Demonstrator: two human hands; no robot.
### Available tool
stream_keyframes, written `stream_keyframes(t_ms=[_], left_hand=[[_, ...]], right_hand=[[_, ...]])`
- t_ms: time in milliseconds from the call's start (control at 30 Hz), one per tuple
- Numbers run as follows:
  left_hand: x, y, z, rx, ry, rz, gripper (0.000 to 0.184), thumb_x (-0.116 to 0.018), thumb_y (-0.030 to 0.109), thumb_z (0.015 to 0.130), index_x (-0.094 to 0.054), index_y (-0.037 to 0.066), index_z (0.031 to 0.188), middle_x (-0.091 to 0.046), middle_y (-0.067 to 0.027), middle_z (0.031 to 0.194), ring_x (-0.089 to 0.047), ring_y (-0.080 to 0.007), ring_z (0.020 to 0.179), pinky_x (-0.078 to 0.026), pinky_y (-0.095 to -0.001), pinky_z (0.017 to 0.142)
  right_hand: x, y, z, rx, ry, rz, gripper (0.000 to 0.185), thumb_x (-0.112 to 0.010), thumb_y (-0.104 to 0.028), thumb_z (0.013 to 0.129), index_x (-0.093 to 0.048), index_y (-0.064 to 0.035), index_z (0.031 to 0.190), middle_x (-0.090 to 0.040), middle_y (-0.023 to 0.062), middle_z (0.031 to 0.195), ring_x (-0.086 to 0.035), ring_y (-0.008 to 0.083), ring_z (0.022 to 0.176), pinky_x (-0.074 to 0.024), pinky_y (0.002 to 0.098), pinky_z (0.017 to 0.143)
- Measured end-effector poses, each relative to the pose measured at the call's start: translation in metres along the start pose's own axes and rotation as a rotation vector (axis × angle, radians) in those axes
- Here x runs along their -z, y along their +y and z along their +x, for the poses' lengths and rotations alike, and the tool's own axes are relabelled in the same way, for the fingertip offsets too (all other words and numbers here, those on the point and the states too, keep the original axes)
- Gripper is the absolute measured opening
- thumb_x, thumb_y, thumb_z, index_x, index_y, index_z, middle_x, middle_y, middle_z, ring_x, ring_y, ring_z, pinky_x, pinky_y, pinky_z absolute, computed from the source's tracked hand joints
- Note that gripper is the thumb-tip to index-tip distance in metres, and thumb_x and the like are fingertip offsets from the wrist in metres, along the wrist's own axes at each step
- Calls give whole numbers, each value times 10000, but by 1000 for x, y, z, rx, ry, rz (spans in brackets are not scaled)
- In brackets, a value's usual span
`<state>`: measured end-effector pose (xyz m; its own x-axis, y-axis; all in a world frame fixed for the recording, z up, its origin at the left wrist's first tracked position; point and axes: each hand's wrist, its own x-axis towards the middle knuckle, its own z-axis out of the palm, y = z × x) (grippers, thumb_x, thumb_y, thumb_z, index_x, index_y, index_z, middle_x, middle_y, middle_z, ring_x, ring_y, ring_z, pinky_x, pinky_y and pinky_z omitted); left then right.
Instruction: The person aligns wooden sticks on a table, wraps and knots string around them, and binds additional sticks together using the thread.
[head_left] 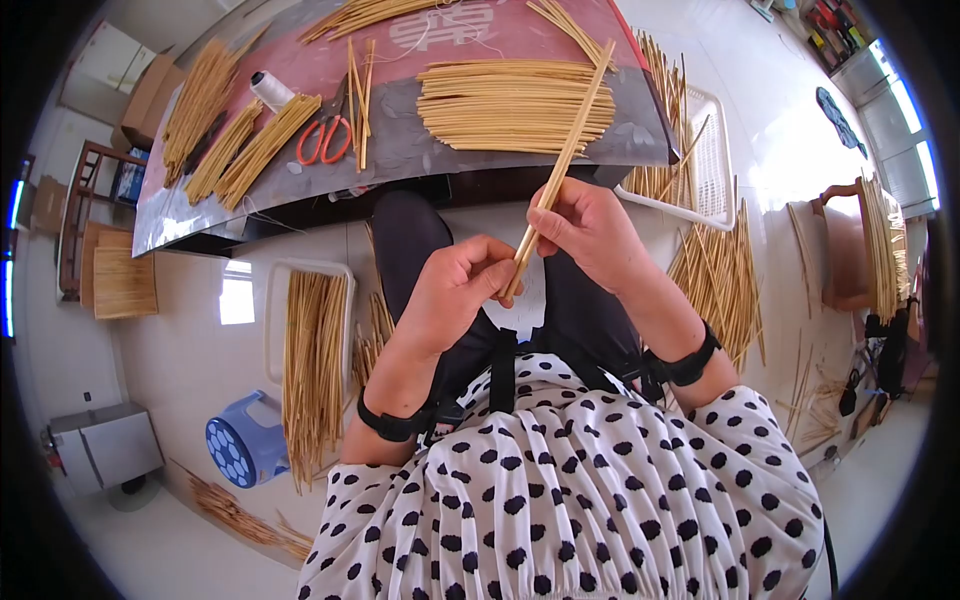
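Observation:
A few straw-coloured stalks (578, 128) slant up from my lap over the table's front edge. Both hands are closed on them. My left hand (465, 285) pinches the lower end between thumb and fingers. Slightly higher, my right hand (580, 225) grips the same stalks, its thumb pressed along them. Just beyond, a flat row of stalks (500, 105) lies side by side on the table, and the upper end of the held stalks crosses in front of its right side. How many stalks I hold cannot be made out.
On the table (390, 160) lie orange-handled scissors (325, 138), a white thread spool (270, 90) and stalk bundles (268, 150). White baskets of stalks stand left (350, 300) and right (715, 150). Loose stalks (715, 285) cover the floor at right; a blue stool (245, 438) stands at left.

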<state>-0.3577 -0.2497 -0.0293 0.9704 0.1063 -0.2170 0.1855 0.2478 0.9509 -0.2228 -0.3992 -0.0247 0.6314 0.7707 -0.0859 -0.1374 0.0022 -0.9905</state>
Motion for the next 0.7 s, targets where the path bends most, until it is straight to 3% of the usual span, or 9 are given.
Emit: stream_keyframes(t_ms=[200,267,300,367,400,533,700], left_hand=[[-14,4,-1,-21,104,88,208,-687,64,846,-605,-17,1019,-637,-68,808,-601,-115,744,-491,-261,667],[-27,8,-3,-252,325,599,328,-772,71,756,-610,6,1034,-648,-77,811,-614,-126,711,-502,-273,649],[-31,5,-2,-251,325,602,328,-772,71,756,-610,6,1034,-648,-77,811,-614,-126,711,-502,-273,649],[-31,-6,1,-514,425,889,357,-809,72,697,-621,23,996,-650,-80,802,-627,-155,665,-505,-286,625],[-29,-10,4,-596,436,1011,251,-783,57,710,-631,41,910,-642,-88,789,-623,-216,620,-496,-310,587],[-33,-8,8,-733,508,1174,150,-730,16,723,-617,50,817,-625,-88,777,-602,-281,637,-474,-344,571],[-36,-6,11,-724,482,1296,144,-711,25,725,-579,59,772,-558,-70,755,-571,-260,671,-458,-344,568]], right_hand=[[0,-1,1,-7,100,12,161,-659,-131,899,-593,14,881,-629,20,724,-570,54,612,-482,212,560],[-1,-4,0,-39,170,-14,171,-672,-138,888,-602,12,849,-634,22,698,-571,55,577,-473,216,527],[-1,-5,0,-39,170,-12,171,-672,-138,888,-602,12,849,-634,22,698,-571,55,577,-473,216,527],[-2,-6,0,-79,236,-69,187,-683,-149,875,-612,14,818,-635,32,680,-578,66,548,-469,220,505],[-4,-6,0,-75,232,-66,187,-683,-149,875,-612,14,818,-635,32,680,-578,66,548,-469,220,505],[-8,0,3,-100,326,-109,217,-705,-169,851,-617,21,793,-638,46,655,-589,81,518,-464,225,479],[-10,9,1,-129,352,-182,193,-697,-176,866,-615,-5,833,-638,28,668,-589,71,533,-466,206,476]])
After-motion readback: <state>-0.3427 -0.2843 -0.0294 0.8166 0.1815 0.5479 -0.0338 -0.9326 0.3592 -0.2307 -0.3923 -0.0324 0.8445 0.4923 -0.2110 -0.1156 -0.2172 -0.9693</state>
